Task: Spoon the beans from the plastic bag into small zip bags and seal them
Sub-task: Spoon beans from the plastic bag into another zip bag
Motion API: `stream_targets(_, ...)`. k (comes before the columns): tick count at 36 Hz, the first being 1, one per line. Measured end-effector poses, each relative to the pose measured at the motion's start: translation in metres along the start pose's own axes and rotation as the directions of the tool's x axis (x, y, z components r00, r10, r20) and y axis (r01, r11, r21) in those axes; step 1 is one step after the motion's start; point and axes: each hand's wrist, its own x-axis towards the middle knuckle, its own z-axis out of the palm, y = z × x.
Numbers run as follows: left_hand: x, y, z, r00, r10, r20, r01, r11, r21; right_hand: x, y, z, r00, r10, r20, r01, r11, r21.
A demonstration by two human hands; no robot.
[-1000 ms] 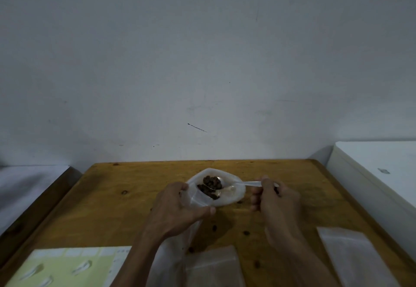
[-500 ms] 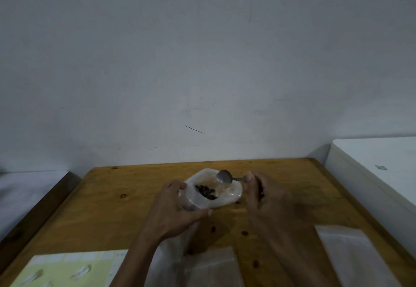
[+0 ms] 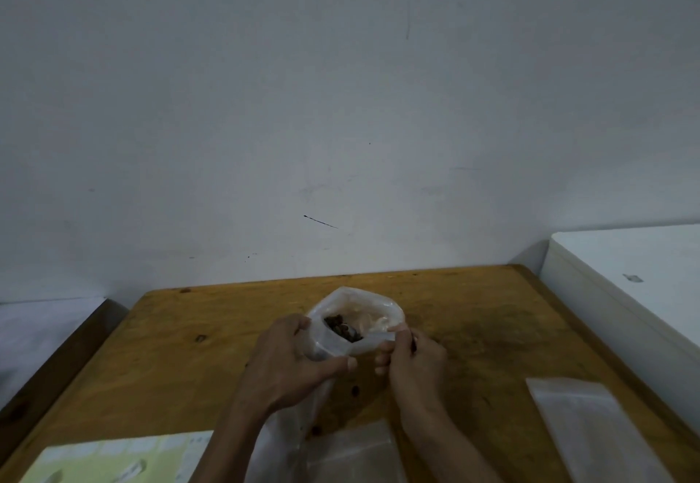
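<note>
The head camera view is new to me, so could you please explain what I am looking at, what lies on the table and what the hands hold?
There is no machine here: a person wears a wide-angle camera on the head, which looks forward and down, so you see the person's own arms reaching in from the bottom edge. The left hand grips a small zip bag that stands open, with dark beans inside. The right hand pinches the bag's other rim; whether it also holds a spoon cannot be told. They work over a wooden table set against a pale wall. On the table lie a few loose beans, an empty flat bag to the right, more clear plastic near the bottom edge, and a yellow-green sheet at bottom left.
</note>
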Motion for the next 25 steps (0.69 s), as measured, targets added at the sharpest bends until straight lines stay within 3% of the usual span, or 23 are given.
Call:
stream_targets(12,-0.003,-0.002,-0.003,0.999,0.026,0.019,-0.026,1.0,-0.011,0.0,-0.029,-0.026,0.999,0.044,-0.008,-0.041,0.976,0.213)
stream_targets(18,-0.003,-0.006,-0.003,0.997,0.057,-0.044,-0.058,0.998,-0.015,-0.007,-0.053,-0.035,0.999,-0.021,0.04,0.01,0.965,0.262)
stream_targets(22,-0.005,-0.006,-0.006,0.994,0.091,-0.065,-0.094,0.995,-0.044,-0.019,-0.064,-0.037,0.975,-0.189,0.114,0.169,0.971,0.171)
stream_targets(25,-0.008,-0.006,-0.008,0.991,0.109,-0.083,-0.115,0.99,-0.078,-0.029,-0.064,-0.037,0.888,-0.41,0.209,0.416,0.909,0.015)
